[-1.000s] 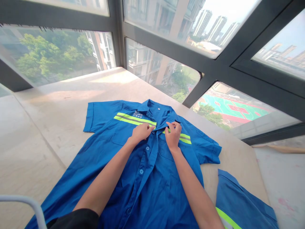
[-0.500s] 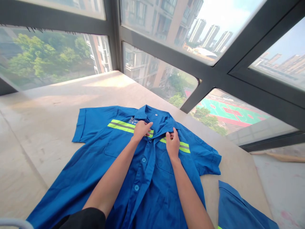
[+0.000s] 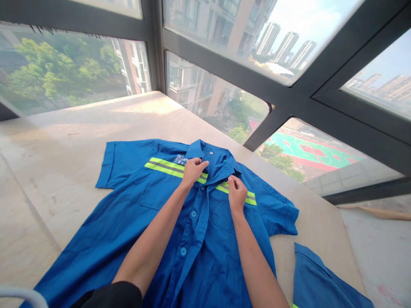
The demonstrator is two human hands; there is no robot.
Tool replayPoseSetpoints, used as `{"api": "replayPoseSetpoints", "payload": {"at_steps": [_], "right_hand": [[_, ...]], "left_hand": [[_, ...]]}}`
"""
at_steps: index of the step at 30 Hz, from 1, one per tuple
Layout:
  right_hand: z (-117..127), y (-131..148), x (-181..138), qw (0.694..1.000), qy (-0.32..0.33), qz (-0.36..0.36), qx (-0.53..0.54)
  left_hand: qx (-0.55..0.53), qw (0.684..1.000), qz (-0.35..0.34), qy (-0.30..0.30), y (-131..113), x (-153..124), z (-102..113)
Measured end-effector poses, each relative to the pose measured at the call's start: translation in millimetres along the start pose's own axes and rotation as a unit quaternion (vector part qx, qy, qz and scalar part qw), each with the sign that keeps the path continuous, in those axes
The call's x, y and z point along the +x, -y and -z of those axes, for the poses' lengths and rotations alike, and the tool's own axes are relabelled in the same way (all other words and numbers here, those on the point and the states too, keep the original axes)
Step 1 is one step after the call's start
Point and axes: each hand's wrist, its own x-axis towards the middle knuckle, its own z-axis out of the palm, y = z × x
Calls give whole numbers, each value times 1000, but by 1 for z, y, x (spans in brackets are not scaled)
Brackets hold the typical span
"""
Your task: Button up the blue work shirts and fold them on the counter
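Observation:
A blue short-sleeved work shirt (image 3: 128,222) lies front up, its collar (image 3: 226,167) toward the windows. Yellow-green bands with a grey stripe cross the chest, and white lettering shows above the one on the left. My left hand (image 3: 193,172) is closed in a pinch at the left side of the open neckline, just below the collar. On the other side, my right hand (image 3: 236,193) pinches the tip of the collar, fingers curled in. Buttons (image 3: 193,214) run down the front placket between my forearms. My fingers partly hide the cloth they grip.
The shirt rests on a pale stone-like surface (image 3: 41,171) that reaches the dark window frames (image 3: 272,102). Another blue garment (image 3: 324,278) lies at lower right. A white curved bar (image 3: 22,292) cuts into the lower left corner.
My right hand has shifted slightly down and right, its fingers drawn more tightly together. My left hand has moved a little up and right. The neckline cloth shifted slightly.

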Motion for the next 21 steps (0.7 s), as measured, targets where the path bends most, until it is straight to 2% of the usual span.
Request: {"api": "replayPoseSetpoints", "payload": {"at_steps": [5, 7, 9, 13, 17, 19, 21], "right_hand": [[-1, 1, 5, 999, -40, 37, 0], [-2, 2, 9, 997, -36, 65, -27], [-2, 3, 14, 990, -4, 117, -80], [2, 0, 26, 955, 94, 212, -183], [11, -3, 35, 922, 202, 261, -203], [16, -3, 39, 918, 213, 269, -197], [18, -1, 44, 925, 195, 265, -192]], "left_hand": [[-43, 999, -21, 24, -12, -1, 1], [-66, 997, -11, 37, -14, 1, -1], [-95, 994, 15, 58, -11, 3, -5], [-119, 986, 73, 88, -2, 6, -13], [-110, 986, 75, 98, 5, 8, -17], [-88, 989, 61, 99, 7, 8, -18], [-56, 993, 35, 99, 9, 8, -19]]}}
